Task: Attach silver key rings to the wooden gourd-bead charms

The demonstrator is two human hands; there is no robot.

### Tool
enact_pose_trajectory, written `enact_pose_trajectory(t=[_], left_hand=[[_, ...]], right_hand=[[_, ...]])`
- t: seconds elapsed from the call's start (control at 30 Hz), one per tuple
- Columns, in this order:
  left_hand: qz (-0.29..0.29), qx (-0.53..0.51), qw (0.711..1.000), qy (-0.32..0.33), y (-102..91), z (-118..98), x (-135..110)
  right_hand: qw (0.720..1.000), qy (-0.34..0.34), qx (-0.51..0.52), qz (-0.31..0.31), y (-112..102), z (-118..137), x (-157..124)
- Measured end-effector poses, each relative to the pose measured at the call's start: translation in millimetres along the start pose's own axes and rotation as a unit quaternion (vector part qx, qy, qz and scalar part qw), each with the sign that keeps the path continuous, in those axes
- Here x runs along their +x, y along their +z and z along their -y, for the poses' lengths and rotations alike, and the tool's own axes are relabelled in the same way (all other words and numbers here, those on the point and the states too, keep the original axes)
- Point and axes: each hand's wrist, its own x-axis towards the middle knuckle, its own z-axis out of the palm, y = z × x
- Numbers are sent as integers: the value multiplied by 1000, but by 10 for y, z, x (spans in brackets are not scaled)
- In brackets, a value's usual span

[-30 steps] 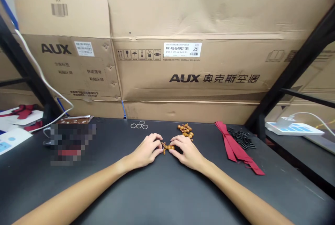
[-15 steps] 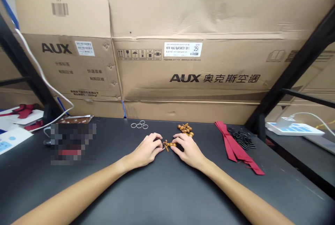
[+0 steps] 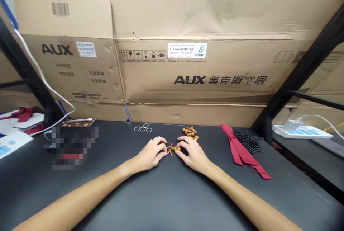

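A small brown gourd charm [image 3: 173, 149] is pinched between the fingertips of the left hand [image 3: 150, 155] and the right hand [image 3: 192, 153], both resting on the black counter [image 3: 166, 195]. Just beyond the right hand a heap of similar charms [image 3: 190, 132] is seen, with silver rings [image 3: 143, 128] farther left. Red ribbons [image 3: 239, 148] and black rings [image 3: 248, 142] lie to the right, before stacked cardboard boxes [image 3: 204, 55].

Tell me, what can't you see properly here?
- Head view, brown charm: fingertips of the left hand and right hand cover most of it; shape unclear.
- Head view, pixelated patch on the table, left side: blur hides what lies there.
- Head view, black pieces beside the red ribbons: too small to identify.
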Motion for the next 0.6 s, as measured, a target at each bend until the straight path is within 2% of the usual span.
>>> enact_pose_trajectory(t=[0.17, 0.37, 0.53, 0.6], left_hand=[[-9, 19, 1000, -4, 11, -2, -2], [-5, 5, 1000, -8, 18, 30, 8], [-8, 5, 1000, -8, 10, 22, 4], [-5, 6, 1000, -2, 7, 19, 5]], right_hand=[[996, -55, 51, 48, -28, 32, -5], [1000, 18, 7, 11, -5, 9, 4], [996, -50, 52, 61, -40, 41, -5], [997, -40, 43, 58, -30, 34, -5]])
